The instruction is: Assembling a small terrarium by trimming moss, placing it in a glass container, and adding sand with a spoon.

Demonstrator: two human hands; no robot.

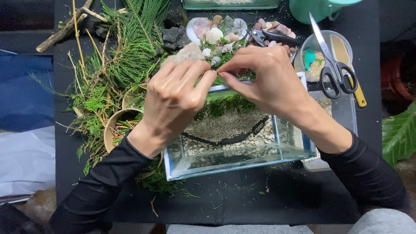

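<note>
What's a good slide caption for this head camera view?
Left hand and right hand meet fingertip to fingertip above a glass tank layered with pebbles, soil and moss.

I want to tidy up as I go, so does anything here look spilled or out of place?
Yes. Green needle bits and grit lie scattered on the black table in front of the glass tank. The scissors rest across a plastic tub's rim, which looks precarious.

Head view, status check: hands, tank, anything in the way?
Left hand and right hand meet fingertip to fingertip above the glass tank. What they pinch cannot be told. Tank holds pebbles, soil, moss. Scissors lie off right, clear.
</note>
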